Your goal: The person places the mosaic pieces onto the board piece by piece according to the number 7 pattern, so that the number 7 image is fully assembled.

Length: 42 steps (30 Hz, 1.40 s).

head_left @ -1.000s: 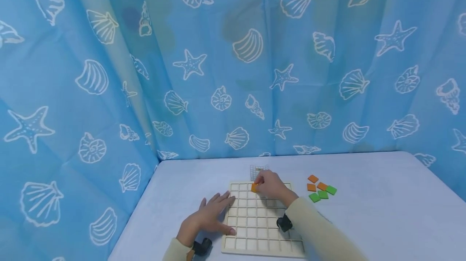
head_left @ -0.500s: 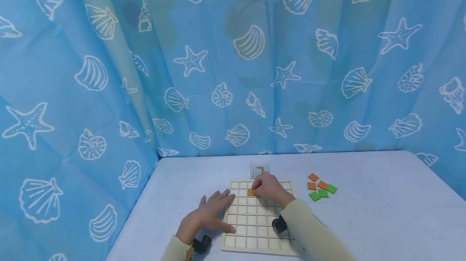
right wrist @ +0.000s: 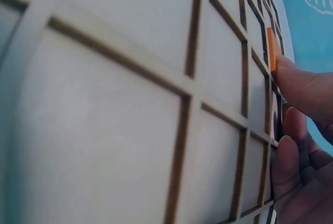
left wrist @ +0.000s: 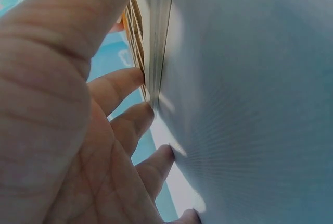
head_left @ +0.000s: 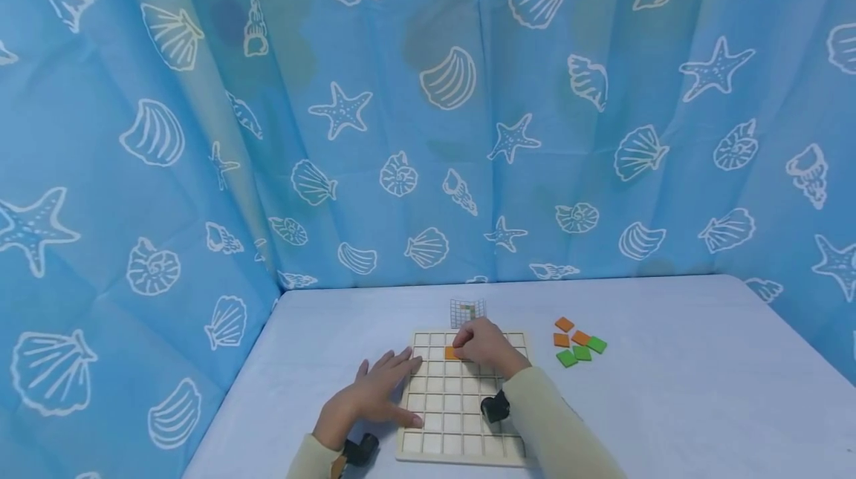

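A pale wooden grid board (head_left: 433,423) lies on the white table. My left hand (head_left: 376,396) is spread along its left side, thumb on the board near the front and fingertips at the edge; in the left wrist view, the fingers (left wrist: 127,86) stand straight against the board's side. My right hand (head_left: 487,345) is over the far part of the grid. It pinches an orange square tile (head_left: 451,353) low over a cell in the second row from the back. The right wrist view shows the thumb against this tile (right wrist: 272,49), its other fingers curled.
Several loose tiles, orange (head_left: 561,340) and green (head_left: 582,353), lie on the table right of the board. Behind the board is a small card with a printed grid (head_left: 467,310) and coloured squares. A blue shell-patterned curtain (head_left: 401,130) hangs around the table (head_left: 669,390).
My right hand has brought the orange tile from the back row toward me and slightly left, down to the second row. The left hand has stayed at the board's edge.
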Available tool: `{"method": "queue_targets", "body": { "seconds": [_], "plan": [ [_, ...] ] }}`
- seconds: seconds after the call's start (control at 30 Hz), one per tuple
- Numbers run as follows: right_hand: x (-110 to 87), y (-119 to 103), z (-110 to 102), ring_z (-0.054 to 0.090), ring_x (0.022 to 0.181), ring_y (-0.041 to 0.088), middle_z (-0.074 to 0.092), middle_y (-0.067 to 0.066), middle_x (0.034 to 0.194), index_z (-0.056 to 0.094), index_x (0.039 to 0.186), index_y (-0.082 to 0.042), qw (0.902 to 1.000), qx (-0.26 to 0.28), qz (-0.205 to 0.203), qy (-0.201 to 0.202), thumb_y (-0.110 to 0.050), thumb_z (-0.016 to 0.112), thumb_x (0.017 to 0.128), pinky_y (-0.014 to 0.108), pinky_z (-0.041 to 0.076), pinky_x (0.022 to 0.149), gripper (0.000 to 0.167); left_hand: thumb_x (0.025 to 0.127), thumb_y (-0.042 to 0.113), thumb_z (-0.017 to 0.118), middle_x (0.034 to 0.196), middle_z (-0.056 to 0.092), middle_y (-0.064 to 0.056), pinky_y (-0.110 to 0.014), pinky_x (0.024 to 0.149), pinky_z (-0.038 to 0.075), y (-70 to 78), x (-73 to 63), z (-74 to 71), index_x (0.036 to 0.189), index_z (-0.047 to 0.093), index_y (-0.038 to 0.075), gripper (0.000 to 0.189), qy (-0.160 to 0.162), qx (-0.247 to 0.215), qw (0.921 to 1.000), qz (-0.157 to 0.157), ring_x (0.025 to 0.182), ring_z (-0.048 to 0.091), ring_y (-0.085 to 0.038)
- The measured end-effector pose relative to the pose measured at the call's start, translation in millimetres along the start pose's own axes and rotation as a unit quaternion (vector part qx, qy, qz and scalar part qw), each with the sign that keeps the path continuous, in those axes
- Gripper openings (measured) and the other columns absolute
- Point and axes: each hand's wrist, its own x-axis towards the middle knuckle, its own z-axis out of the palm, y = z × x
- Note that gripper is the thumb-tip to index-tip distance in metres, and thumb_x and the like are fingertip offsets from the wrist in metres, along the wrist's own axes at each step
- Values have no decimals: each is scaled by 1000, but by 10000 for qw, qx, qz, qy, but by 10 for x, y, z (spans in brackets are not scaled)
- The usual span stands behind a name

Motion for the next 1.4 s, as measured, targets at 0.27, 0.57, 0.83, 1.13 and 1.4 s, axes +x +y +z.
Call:
{"method": "queue_targets", "body": {
  "seconds": [0.27, 0.57, 0.83, 1.13, 1.4],
  "plan": [
    [29, 4, 4, 60, 82, 17, 68, 3, 88, 73, 84, -8, 9999, -5, 97, -119, -6, 77, 83, 37, 56, 75, 5, 70, 60, 82, 163, 28, -8, -74, 116, 9, -1, 5, 11, 152, 39, 21, 101, -2, 14, 10000, -72, 151, 20, -39],
    [62, 5, 6, 59, 82, 17, 67, 3, 91, 73, 84, -8, 9998, 43, 100, -190, -8, 77, 84, 36, 54, 76, 4, 72, 60, 81, 164, 26, -7, -74, 117, 9, -42, -4, 8, 153, 37, 21, 100, -1, -2, 10000, 4, 151, 19, -39],
    [56, 6, -27, 60, 83, 17, 67, 3, 90, 73, 86, -8, 9999, -78, -21, -146, -10, 76, 85, 37, 56, 77, 4, 72, 59, 81, 164, 27, -7, -72, 118, 8, -34, 33, -3, 153, 38, 22, 99, 21, -108, 9999, 56, 152, 18, -38],
    [-12, -63, -222, 61, 89, 17, 68, 6, 96, 72, 100, -4, 9950, -230, -866, -431, -8, 75, 86, 36, 56, 77, 15, 73, 60, 80, 164, 26, -6, -73, 118, 8, -66, 22, 40, 153, 36, 23, 99, 30, -24, 10000, 86, 152, 19, -38],
    [-109, -223, -806, 65, 99, 26, 68, 16, 109, 70, 109, -3, 9861, -120, -1470, -770, -12, 71, 90, 37, 59, 81, 21, 72, 60, 81, 164, 26, -5, -71, 119, 7, -88, 50, 44, 154, 36, 24, 100, 42, -45, 10000, 60, 152, 18, -37]
  ]
}}
